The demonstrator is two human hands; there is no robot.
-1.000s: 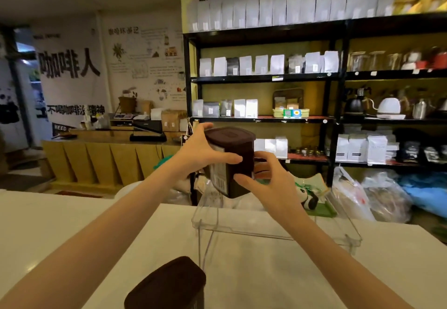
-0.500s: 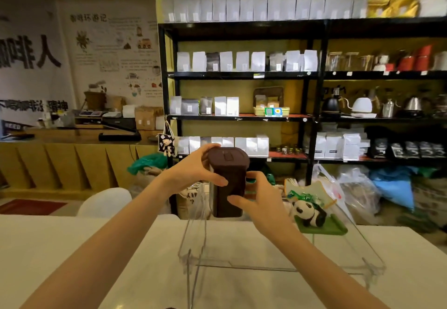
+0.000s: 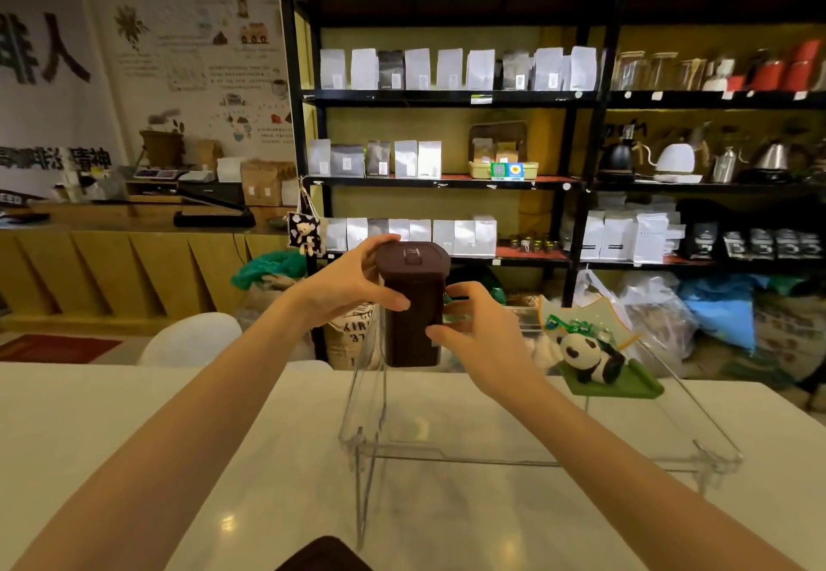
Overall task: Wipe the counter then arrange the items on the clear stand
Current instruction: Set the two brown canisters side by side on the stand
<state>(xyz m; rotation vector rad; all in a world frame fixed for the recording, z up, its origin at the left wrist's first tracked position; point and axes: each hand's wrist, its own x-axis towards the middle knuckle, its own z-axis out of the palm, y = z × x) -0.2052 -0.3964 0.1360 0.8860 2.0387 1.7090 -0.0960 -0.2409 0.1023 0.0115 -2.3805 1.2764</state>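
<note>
A dark brown lidded canister (image 3: 413,306) stands upright at the far left of the clear stand (image 3: 491,450), which sits on the white counter (image 3: 134,427). My left hand (image 3: 353,286) grips the canister's upper left side near the lid. My right hand (image 3: 480,333) holds its lower right side. Whether the base rests on the stand's top I cannot tell. A panda figure on a green tray (image 3: 599,365) sits at the stand's far right corner. The lid of a second brown canister (image 3: 324,555) shows at the bottom edge.
Beyond the counter, black shelves (image 3: 576,186) carry white bags, kettles and jars. Sacks and plastic bags lie on the floor below them. A white chair (image 3: 192,340) stands behind the counter at left, with a wooden counter (image 3: 111,271) farther back.
Both hands have carried the canister down and away from me, from above the stand to its far left part. The view has shifted, so the second canister has almost left the frame.
</note>
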